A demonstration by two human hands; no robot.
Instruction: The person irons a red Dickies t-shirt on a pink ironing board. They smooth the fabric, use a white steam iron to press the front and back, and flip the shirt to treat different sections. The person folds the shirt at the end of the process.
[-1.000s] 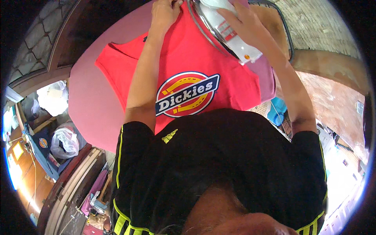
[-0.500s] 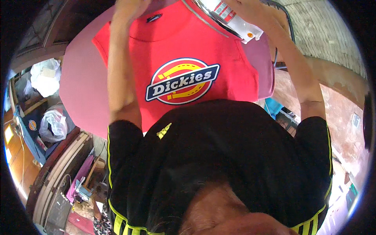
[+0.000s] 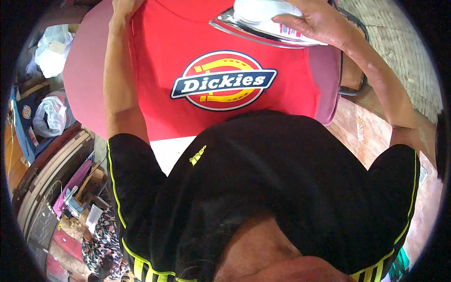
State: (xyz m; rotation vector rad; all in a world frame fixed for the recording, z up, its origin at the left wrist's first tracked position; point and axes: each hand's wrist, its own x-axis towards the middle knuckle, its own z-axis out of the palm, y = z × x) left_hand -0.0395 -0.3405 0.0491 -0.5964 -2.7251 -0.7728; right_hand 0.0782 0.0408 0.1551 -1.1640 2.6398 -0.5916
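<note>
A red shirt (image 3: 291, 89) with a round printed badge lies flat on a pink padded board (image 3: 84, 80). My right hand (image 3: 319, 21) grips a white clothes iron (image 3: 263, 23) with a shiny sole plate, held tilted over the shirt's upper right part. My left hand (image 3: 123, 7) rests at the shirt's upper left edge near the picture's rim, pressing the cloth; its fingers are mostly cut off. My black shirt with yellow trim (image 3: 263, 197) fills the lower half of the view.
A dark metal frame (image 3: 352, 56) stands right of the board over a brick floor (image 3: 390, 51). White plastic bags (image 3: 49, 115) and a blue box sit at the left. Wooden boards and assorted clutter (image 3: 70, 197) lie at the lower left.
The view has tipped and closed in on the shirt. The iron has shifted left over the shirt's upper part, with my right hand on it. My left hand stays at the upper left edge.
</note>
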